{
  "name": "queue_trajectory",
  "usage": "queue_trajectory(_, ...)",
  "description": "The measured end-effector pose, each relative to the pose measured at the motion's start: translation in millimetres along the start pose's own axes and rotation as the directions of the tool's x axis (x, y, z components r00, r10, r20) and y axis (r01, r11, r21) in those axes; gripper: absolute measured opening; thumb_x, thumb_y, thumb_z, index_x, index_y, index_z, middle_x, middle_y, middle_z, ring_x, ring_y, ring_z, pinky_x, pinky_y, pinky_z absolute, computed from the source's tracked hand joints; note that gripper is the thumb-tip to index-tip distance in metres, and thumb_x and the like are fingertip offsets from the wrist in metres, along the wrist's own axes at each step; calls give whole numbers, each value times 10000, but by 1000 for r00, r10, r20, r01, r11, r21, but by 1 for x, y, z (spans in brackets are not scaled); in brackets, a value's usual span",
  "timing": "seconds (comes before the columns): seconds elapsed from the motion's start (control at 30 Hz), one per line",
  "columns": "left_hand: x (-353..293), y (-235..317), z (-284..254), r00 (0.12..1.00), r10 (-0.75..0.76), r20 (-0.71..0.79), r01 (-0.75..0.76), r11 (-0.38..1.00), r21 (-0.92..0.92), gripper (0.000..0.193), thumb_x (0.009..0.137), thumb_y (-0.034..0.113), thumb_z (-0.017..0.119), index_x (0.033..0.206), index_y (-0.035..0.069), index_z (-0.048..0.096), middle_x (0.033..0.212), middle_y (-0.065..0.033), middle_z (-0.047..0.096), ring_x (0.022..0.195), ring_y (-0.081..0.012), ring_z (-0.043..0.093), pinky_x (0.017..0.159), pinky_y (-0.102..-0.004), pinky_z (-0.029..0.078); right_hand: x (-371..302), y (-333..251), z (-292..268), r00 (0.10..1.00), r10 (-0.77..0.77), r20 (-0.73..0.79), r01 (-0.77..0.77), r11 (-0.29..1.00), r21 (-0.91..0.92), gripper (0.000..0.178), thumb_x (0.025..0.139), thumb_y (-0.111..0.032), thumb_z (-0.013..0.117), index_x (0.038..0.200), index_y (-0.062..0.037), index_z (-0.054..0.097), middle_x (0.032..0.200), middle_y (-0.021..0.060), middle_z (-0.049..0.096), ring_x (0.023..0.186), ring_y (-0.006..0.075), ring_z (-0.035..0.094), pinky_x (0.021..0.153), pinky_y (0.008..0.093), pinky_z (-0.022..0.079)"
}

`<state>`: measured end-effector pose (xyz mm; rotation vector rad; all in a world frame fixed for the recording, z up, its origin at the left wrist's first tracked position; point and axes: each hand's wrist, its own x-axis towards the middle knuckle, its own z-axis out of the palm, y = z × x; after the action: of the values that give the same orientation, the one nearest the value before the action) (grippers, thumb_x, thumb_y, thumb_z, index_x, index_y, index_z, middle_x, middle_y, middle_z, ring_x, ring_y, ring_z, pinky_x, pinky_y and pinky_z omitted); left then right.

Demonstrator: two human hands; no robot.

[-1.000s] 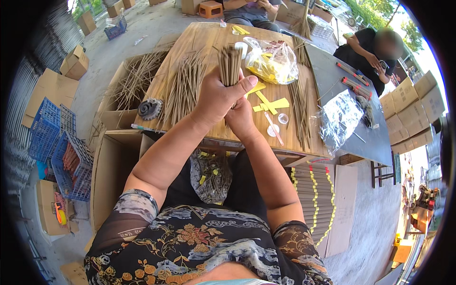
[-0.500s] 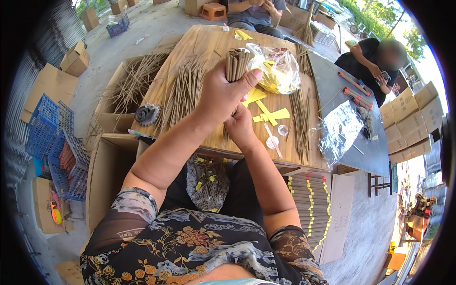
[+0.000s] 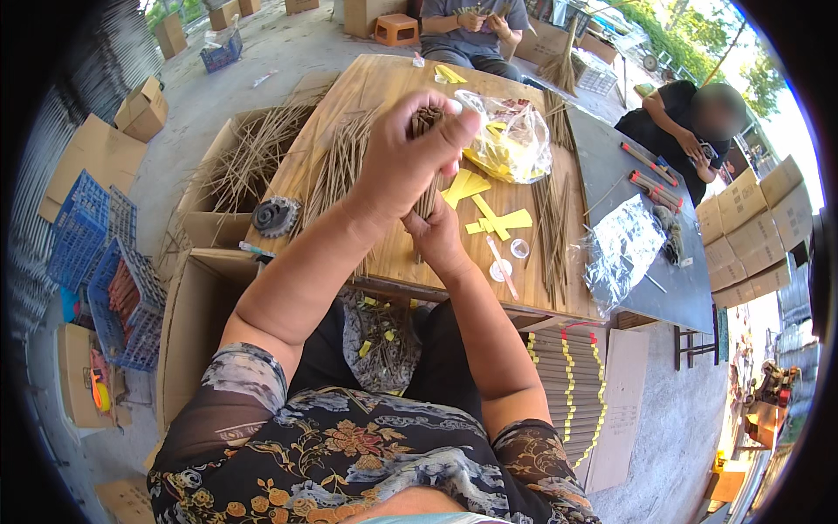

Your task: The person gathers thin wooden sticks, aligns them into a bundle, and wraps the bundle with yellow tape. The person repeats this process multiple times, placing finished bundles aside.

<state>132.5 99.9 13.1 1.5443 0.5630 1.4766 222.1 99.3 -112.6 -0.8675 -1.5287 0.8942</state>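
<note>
A bundle of thin brown incense sticks stands upright between my hands above the wooden table. Near its top, my left hand is wrapped round it, with the thumb across the stick ends. Lower down, my right hand grips the same bundle, its fingers partly hidden behind it. Just right of the hands lie yellow paper strips, some crossed over each other. A clear plastic bag with more yellow paper sits beyond them. Loose sticks are spread on the table left of the bundle.
More sticks lie along the right side of the wooden table. A small clear round lid is near the front edge. A cardboard box of sticks stands left. Two people sit across and right, by a grey table.
My left hand has closed over the top of the bundle, its thumb and fingers now covering the stick ends. My right hand remains lower on the bundle.
</note>
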Motion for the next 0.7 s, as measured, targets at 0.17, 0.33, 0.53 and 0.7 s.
queue_trajectory(0.17, 9, 13, -4, 995, -43, 94, 58, 987, -153, 262, 868, 278, 440, 784, 39, 506, 658, -52, 513, 578, -132, 493, 563, -244, 418, 1, -5, 1, 998, 59, -1, -59, 997, -52, 199, 848, -193, 588, 816, -22, 492, 661, 65, 489, 628, 132, 424, 600, 285, 411)
queue_trajectory(0.33, 8, 12, -4, 994, -65, 84, 78, 982, -170, 222, 861, 248, 446, 803, 42, 505, 662, -56, 515, 582, -138, 493, 563, -247, 417, -1, -7, 0, 995, 96, 0, -96, 994, -60, 197, 845, -193, 589, 817, -23, 494, 642, 65, 475, 616, 131, 414, 590, 287, 409)
queue_trajectory(0.53, 12, 7, -8, 996, -26, 80, 38, 986, -160, 247, 871, 278, 455, 818, 41, 499, 652, -61, 514, 562, -132, 487, 544, -238, 414, 1, -8, 1, 991, 134, 16, -134, 991, -27, 192, 849, -193, 584, 842, -18, 505, 645, 70, 474, 622, 130, 409, 594, 291, 408)
queue_trajectory(0.7, 10, 0, -5, 996, 78, 37, -67, 966, -250, 339, 841, 359, 561, 889, 28, 506, 641, -31, 509, 542, -87, 475, 502, -202, 406, 2, -8, 0, 993, 120, 23, -119, 992, -49, 185, 855, -187, 576, 890, -15, 517, 667, 71, 494, 638, 132, 417, 614, 285, 415)
